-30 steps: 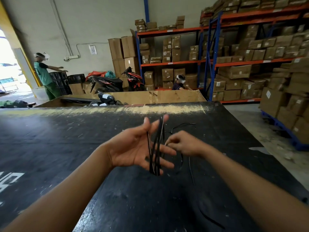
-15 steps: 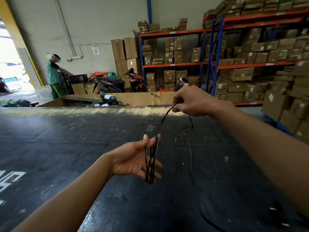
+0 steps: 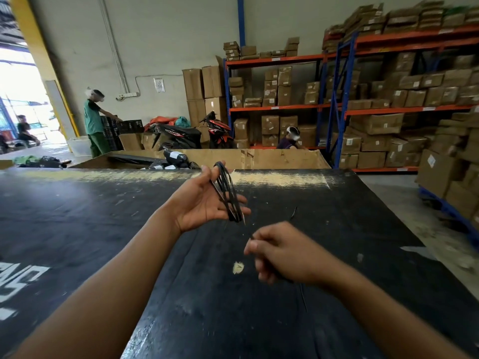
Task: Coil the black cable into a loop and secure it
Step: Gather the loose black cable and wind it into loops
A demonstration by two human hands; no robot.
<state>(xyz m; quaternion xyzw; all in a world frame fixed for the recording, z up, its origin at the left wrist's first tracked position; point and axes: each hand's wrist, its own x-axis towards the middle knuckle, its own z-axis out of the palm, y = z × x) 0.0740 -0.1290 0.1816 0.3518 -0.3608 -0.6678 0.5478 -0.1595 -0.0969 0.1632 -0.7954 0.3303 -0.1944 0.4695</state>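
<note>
The black cable (image 3: pixel 226 190) is wound in several turns around the spread fingers of my left hand (image 3: pixel 204 200), which is held palm up above the black table (image 3: pixel 77 216). The coil runs from the thumb tip down past the little finger. Lower and to the right, my right hand (image 3: pixel 282 252) is closed with its fingers pinching the cable's free strand. A loose end of the cable (image 3: pixel 293 213) sticks up behind that hand, and a thin strand (image 3: pixel 303 296) trails down past my right wrist.
A long cardboard bin (image 3: pixel 259 159) with dark bags stands behind the table's far edge. Shelving racks (image 3: pixel 337 104) full of cartons fill the right and back. Two scooters (image 3: pixel 181 136) are parked by the wall. One person stands at black crates on the left; another sits near the racks.
My right hand has come down from above the far table edge to below and right of the left hand, bringing the strand with it. My left hand has risen with the coil.
</note>
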